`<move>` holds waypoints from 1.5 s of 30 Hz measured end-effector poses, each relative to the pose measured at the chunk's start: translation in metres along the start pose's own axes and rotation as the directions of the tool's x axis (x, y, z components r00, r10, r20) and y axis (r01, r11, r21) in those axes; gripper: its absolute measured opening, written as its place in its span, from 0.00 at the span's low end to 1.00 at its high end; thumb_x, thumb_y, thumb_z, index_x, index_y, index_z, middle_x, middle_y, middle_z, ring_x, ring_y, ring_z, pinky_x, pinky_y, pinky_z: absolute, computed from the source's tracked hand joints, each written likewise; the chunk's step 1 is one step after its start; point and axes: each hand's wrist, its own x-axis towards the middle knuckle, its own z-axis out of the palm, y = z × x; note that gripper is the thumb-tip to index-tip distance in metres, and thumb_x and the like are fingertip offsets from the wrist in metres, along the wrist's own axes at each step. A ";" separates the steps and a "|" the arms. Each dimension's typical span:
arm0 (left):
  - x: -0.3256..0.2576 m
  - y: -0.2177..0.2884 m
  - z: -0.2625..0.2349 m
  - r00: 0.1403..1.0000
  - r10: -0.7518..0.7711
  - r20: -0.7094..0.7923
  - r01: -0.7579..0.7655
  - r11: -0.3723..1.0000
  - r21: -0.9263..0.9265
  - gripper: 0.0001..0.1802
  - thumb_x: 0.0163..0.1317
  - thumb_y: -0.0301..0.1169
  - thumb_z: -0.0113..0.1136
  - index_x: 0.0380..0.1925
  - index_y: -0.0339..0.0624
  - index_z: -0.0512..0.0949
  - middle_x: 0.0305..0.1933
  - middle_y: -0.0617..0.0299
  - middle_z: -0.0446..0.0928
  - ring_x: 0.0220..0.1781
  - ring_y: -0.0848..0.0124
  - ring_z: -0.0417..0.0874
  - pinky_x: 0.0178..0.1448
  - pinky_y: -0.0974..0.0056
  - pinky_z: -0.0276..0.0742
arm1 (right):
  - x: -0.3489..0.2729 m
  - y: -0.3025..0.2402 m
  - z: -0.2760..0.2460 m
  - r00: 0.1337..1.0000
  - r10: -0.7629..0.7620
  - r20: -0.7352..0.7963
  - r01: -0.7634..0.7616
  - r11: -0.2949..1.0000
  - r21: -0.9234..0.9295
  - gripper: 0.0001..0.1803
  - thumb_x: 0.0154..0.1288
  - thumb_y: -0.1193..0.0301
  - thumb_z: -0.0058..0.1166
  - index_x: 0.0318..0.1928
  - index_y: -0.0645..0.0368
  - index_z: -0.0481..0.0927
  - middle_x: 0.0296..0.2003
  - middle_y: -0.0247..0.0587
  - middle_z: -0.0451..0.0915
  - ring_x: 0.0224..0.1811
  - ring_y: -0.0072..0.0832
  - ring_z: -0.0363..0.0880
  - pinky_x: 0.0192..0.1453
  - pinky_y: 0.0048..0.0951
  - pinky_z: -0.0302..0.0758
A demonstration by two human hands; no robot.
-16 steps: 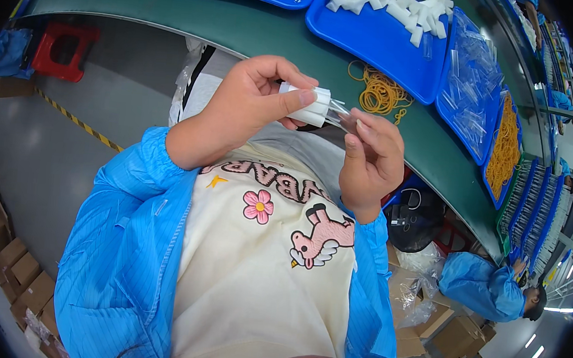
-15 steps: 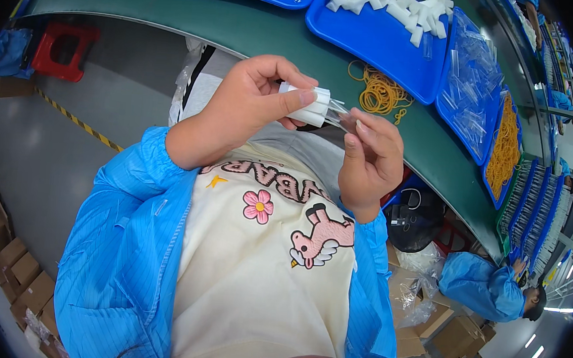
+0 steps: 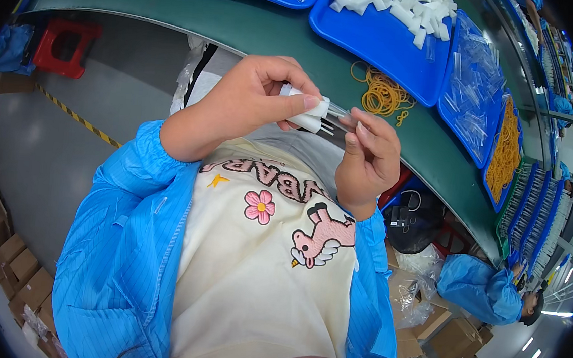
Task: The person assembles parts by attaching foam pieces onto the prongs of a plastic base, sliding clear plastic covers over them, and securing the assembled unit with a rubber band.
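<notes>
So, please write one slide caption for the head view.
Left hand grips white pieces; right hand at a clear strip.

Left side: red stool is standing on grey floor; yellow-and-black tape is running diagonally below it. Cardboard boxes are lining the lower left. Right: co-worker is wearing blue; clear plastic is lying crumpled beside brown cartons.

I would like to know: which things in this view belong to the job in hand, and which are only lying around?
Probably part of the job:
held white pieces, in the left hand
clear piece by the right hand
loose white pieces
loose clear strips
yellow rubber bands

Apparently just lying about:
red stool
cardboard boxes
crumpled clear plastic
</notes>
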 end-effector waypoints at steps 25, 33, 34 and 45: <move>-0.003 0.003 0.001 0.997 -0.082 -0.002 0.082 0.995 -0.063 0.03 0.59 0.26 0.63 0.32 0.41 0.79 0.46 0.61 0.77 0.42 0.75 0.79 0.41 0.70 0.79 | 0.000 0.003 0.005 0.999 -0.048 0.019 0.047 0.998 0.040 0.11 0.58 0.83 0.64 0.40 0.60 0.78 0.44 0.51 0.83 0.45 0.37 0.82 0.45 0.31 0.78; -0.001 -0.004 0.000 0.996 -0.080 0.025 0.082 0.993 -0.089 0.03 0.59 0.25 0.63 0.32 0.42 0.78 0.48 0.63 0.76 0.43 0.75 0.80 0.41 0.70 0.79 | -0.002 0.007 0.004 0.999 0.041 0.030 -0.043 0.994 0.099 0.11 0.59 0.81 0.65 0.41 0.61 0.79 0.46 0.51 0.82 0.46 0.34 0.81 0.44 0.28 0.78; -0.002 -0.004 0.001 0.996 -0.091 0.023 0.093 0.990 -0.107 0.03 0.59 0.25 0.62 0.32 0.42 0.78 0.48 0.63 0.76 0.43 0.75 0.80 0.42 0.70 0.79 | -0.003 0.004 0.004 0.992 0.124 0.026 -0.126 0.985 0.115 0.11 0.59 0.81 0.64 0.43 0.62 0.79 0.46 0.51 0.82 0.47 0.32 0.81 0.45 0.27 0.78; -0.005 -0.002 -0.020 0.976 0.027 0.214 0.034 0.961 -0.274 0.19 0.70 0.35 0.46 0.51 0.35 0.77 0.61 0.51 0.71 0.58 0.64 0.79 0.55 0.61 0.80 | 0.009 0.000 -0.006 0.974 0.216 0.072 -0.224 0.964 0.143 0.15 0.59 0.84 0.62 0.47 0.66 0.80 0.47 0.47 0.75 0.44 0.29 0.80 0.48 0.27 0.79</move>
